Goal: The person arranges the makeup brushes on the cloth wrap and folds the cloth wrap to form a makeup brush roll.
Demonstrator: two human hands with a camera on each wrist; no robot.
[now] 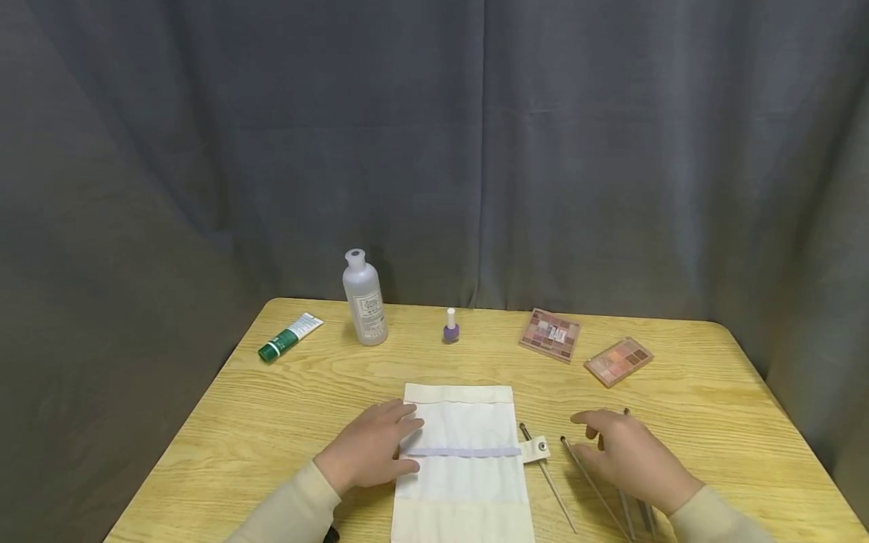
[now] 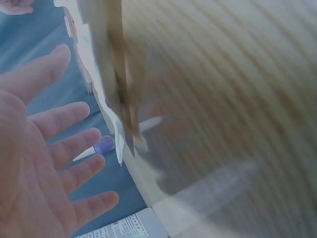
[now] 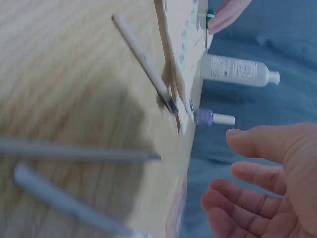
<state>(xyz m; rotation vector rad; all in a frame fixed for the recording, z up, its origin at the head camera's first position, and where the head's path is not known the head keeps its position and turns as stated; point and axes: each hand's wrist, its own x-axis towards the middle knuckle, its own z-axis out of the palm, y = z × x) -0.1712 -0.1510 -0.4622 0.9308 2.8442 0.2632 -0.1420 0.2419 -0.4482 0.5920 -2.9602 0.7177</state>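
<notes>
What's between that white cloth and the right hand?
In the head view: a snap tab, one slim brush and, nearer the right hand, a second brush.

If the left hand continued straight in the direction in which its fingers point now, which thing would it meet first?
Most likely the white cloth. In the head view, the left hand overlaps the cloth's left edge; its height is unclear, so it might pass just above instead.
</notes>
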